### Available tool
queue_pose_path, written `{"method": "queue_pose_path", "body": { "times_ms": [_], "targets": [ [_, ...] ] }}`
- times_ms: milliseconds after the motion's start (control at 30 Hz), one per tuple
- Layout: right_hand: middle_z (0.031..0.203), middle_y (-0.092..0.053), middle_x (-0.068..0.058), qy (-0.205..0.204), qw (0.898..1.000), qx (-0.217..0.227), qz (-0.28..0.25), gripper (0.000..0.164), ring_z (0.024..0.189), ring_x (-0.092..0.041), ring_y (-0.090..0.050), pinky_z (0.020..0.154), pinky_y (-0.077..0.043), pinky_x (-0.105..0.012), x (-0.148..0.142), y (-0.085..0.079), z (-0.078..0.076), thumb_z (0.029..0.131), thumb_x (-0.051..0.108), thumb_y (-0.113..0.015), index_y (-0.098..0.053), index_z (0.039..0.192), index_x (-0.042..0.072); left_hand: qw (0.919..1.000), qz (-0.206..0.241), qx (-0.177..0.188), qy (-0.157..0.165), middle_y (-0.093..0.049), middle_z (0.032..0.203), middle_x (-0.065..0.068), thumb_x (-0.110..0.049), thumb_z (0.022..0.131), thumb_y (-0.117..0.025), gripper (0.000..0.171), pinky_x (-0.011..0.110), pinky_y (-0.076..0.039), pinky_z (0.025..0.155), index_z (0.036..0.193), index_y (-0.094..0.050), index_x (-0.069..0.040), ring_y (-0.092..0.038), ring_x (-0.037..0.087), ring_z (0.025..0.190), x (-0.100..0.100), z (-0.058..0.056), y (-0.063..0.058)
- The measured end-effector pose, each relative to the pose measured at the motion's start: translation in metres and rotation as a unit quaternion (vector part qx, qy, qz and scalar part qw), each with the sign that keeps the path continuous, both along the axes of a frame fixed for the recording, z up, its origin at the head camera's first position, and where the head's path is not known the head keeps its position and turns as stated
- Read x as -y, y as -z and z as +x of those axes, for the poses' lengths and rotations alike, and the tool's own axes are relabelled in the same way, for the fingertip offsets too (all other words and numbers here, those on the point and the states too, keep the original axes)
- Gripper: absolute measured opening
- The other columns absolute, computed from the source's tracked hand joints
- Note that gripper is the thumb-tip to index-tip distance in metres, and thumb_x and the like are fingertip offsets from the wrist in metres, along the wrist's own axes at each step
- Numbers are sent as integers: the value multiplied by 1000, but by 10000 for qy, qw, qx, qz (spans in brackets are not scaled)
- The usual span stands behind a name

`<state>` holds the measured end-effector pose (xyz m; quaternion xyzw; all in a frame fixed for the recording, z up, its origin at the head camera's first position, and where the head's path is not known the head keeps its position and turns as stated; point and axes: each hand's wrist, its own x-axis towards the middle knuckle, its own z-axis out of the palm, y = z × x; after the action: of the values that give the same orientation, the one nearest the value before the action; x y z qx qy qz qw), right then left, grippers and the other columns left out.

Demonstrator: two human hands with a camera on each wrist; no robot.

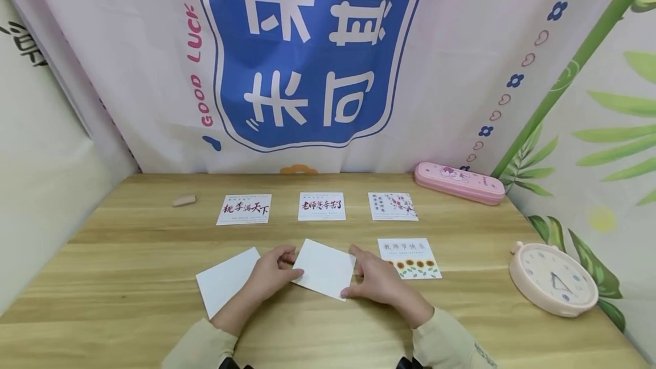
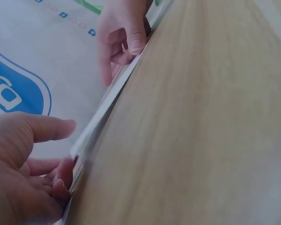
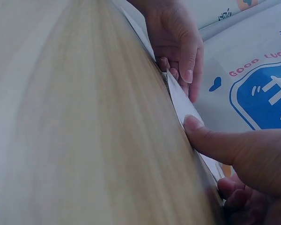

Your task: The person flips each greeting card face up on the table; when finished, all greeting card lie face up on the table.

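Note:
A blank white card (image 1: 324, 269) lies slightly turned in front of the person, its near edge tilted a little off the table. The right hand (image 1: 376, 278) pinches its right side, thumb on top and fingers at the edge. At the left corner is the left hand (image 1: 271, 272), its thumb held apart above the card and its fingers loosely bent beside the edge. Another blank white card (image 1: 222, 281) sits partly behind the left wrist. Just beyond the right hand lies a sunflower card (image 1: 410, 252), its lower left corner covered by that hand.
Three printed cards form a back row: left card (image 1: 244, 209), middle card (image 1: 322, 206) and right card (image 1: 393, 206). A pink pencil case (image 1: 459, 182) and a round clock (image 1: 553, 279) stand on the right. A small tan eraser-like block (image 1: 184, 200) lies at back left.

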<state>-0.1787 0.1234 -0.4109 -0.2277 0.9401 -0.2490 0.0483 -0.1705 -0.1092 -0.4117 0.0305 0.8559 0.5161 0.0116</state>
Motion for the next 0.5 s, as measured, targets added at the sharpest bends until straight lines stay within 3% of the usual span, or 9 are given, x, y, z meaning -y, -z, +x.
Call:
{"method": "queue_pose_path", "body": {
  "times_ms": [267,500],
  "targets": [
    [67,-43,7,64,9999,-83,-33,91,58,-9,-40,48,-34,-25,1,1,-3,60,49,-71,-36,128,-1,9995,-99,-289,-75,-52,71,0,-2,72,-66,21,25,-39,58,92,-62,2,-45,13,64,2,0,0],
    [63,-44,9,194,9941,-223,-1042,57,51,-5,-39,49,-35,-21,-2,9,-5,71,26,-70,-43,115,2,9945,501,-903,161,-53,66,-2,-12,72,-68,12,25,-37,52,78,-63,-3,-44,12,60,6,1,8]
  ]
}}
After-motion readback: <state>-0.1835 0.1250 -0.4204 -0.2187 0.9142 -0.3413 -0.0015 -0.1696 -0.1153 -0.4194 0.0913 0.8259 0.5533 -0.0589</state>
